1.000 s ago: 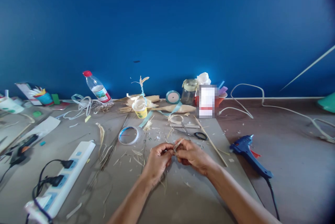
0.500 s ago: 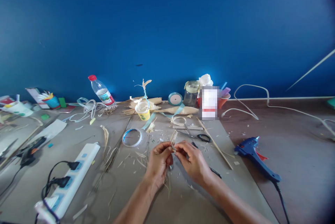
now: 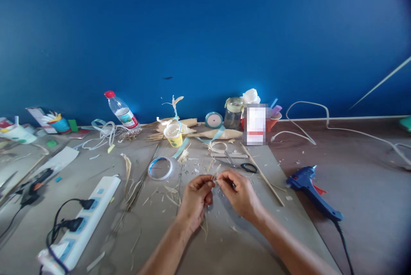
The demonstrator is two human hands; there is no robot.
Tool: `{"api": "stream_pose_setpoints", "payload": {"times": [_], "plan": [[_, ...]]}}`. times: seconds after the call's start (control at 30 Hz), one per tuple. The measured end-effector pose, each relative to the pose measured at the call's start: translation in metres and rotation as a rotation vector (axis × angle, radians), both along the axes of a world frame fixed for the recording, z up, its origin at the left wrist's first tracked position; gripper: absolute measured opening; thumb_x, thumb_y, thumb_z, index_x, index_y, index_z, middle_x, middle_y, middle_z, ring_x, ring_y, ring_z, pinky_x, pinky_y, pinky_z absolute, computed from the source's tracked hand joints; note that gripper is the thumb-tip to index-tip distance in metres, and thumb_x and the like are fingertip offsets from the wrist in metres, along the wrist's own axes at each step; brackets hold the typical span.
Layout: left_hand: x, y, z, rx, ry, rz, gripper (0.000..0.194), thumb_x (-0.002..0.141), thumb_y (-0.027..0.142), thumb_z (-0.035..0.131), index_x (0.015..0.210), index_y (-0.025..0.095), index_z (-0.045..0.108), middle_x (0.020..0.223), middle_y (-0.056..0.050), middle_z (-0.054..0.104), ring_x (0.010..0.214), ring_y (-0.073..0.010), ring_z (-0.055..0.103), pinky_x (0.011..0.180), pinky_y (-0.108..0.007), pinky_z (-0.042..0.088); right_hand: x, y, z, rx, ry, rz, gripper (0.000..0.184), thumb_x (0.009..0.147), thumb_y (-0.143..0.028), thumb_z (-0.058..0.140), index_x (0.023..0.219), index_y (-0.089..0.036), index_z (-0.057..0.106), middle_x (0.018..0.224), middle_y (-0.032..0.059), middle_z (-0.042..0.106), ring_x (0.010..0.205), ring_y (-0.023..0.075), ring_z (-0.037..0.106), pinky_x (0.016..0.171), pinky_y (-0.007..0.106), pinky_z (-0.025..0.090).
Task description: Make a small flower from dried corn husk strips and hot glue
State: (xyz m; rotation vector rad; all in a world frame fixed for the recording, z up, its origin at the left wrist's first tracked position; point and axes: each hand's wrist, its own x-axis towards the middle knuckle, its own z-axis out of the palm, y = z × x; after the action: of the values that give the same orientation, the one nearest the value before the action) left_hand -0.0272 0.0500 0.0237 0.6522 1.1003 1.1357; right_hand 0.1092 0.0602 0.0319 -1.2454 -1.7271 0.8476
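Observation:
My left hand (image 3: 196, 200) is closed in a pinch over the middle of the table, gripping thin pale dried plant strips (image 3: 215, 174) whose tips poke up above the fingers. Close beside it, my right hand (image 3: 239, 193) pinches the same small bundle from the other side. The exact shape between the fingertips is too small to make out. Thin fibres (image 3: 205, 227) hang below my left hand. Just beyond the hands lie scissors (image 3: 249, 168), partly hidden by my right hand. A roll of tape (image 3: 160, 168) rests to the left.
A blue glue gun (image 3: 316, 193) lies at right with its cord. On the left are a white power strip (image 3: 91, 219) and a dark tool (image 3: 36, 187). Toward the wall stand a yellow cup (image 3: 174, 138), a tilted bottle (image 3: 123, 112) and a jar (image 3: 233, 114). Plant scraps litter the table.
The fingertips have drawn slightly apart, and the pale strips between them show more clearly. The whole view has shifted a little, moving the background slightly left and up.

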Motion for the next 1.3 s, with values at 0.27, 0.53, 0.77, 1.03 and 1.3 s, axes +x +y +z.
{"api": "stream_pose_setpoints", "payload": {"times": [0.27, 0.53, 0.77, 1.03, 1.3], "plan": [[0.0010, -0.0030, -0.0078, 0.095, 0.188, -0.071, 0.019, 0.067, 0.029, 0.064, 0.079, 0.014, 0.067, 0.051, 0.005, 0.045, 0.041, -0.0046, 0.035, 0.043, -0.020, 0.024, 0.0009, 0.0010, -0.0009, -0.080, 0.002, -0.016, 0.011, 0.074, -0.019, 0.050, 0.067, -0.019, 0.058, 0.060, -0.0013, 0.056, 0.056, 0.0119, 0.048, 0.054, 0.023, 0.035], [0.0001, -0.0032, -0.0082, 0.111, 0.218, -0.088, 0.017, 0.068, 0.026, 0.062, 0.079, 0.013, 0.066, 0.055, 0.003, 0.049, 0.042, -0.0048, 0.036, 0.043, -0.020, 0.024, 0.0019, 0.0018, 0.0011, -0.097, -0.011, -0.038, 0.012, 0.073, -0.019, 0.050, 0.065, -0.019, 0.059, 0.059, -0.0009, 0.058, 0.055, 0.0120, 0.049, 0.054, 0.023, 0.036], [0.0005, -0.0028, -0.0087, 0.071, 0.149, -0.078, 0.016, 0.067, 0.026, 0.064, 0.078, 0.014, 0.065, 0.055, 0.004, 0.050, 0.041, -0.0037, 0.035, 0.043, -0.020, 0.023, 0.0017, 0.0011, 0.0000, -0.064, -0.042, -0.035, 0.012, 0.072, -0.018, 0.051, 0.065, -0.019, 0.061, 0.061, 0.0003, 0.061, 0.056, 0.0128, 0.051, 0.056, 0.024, 0.037], [0.0014, -0.0031, -0.0079, 0.062, 0.156, -0.088, 0.015, 0.068, 0.023, 0.062, 0.079, 0.014, 0.066, 0.056, 0.003, 0.051, 0.041, -0.0036, 0.035, 0.043, -0.020, 0.024, 0.0029, 0.0021, -0.0059, -0.077, -0.111, -0.073, 0.013, 0.074, -0.020, 0.052, 0.064, -0.018, 0.060, 0.061, 0.0004, 0.061, 0.056, 0.0126, 0.052, 0.055, 0.023, 0.036], [0.0031, -0.0030, -0.0035, 0.057, 0.172, -0.106, 0.016, 0.067, 0.026, 0.062, 0.077, 0.013, 0.066, 0.059, 0.003, 0.051, 0.040, -0.0034, 0.035, 0.042, -0.020, 0.023, 0.0024, 0.0028, -0.0039, -0.093, -0.150, -0.108, 0.012, 0.073, -0.021, 0.053, 0.064, -0.018, 0.059, 0.058, 0.0002, 0.060, 0.054, 0.0128, 0.051, 0.053, 0.023, 0.035]]}}
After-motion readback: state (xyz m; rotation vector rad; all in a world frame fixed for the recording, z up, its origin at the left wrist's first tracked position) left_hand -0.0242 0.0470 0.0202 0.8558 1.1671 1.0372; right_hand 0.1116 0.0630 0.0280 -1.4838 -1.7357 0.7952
